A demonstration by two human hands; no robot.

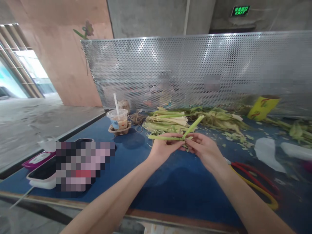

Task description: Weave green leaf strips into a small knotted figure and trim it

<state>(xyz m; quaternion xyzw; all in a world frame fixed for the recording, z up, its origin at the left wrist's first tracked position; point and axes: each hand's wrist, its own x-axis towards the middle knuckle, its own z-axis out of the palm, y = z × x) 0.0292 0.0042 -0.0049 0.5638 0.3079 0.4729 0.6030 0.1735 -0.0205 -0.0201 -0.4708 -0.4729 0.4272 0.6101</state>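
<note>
Both of my hands meet over the middle of the blue table, working on green plant stalks. My left hand is closed around them, with one stalk end sticking out to the left. From between the hands another stalk slants up to the right. My right hand pinches the stalks close to where they join, fingertips near those of the left. Just behind lies a pile of pale green stalks. Leafy scraps hang below the fingers. The exact grip of the fingertips is partly hidden.
A plastic cup with a straw stands in a cardboard holder. Red and yellow-handled scissors lie by my right forearm. A phone is at left. Leafy husks, a yellow roll and white paper lie right. A perforated metal panel stands behind.
</note>
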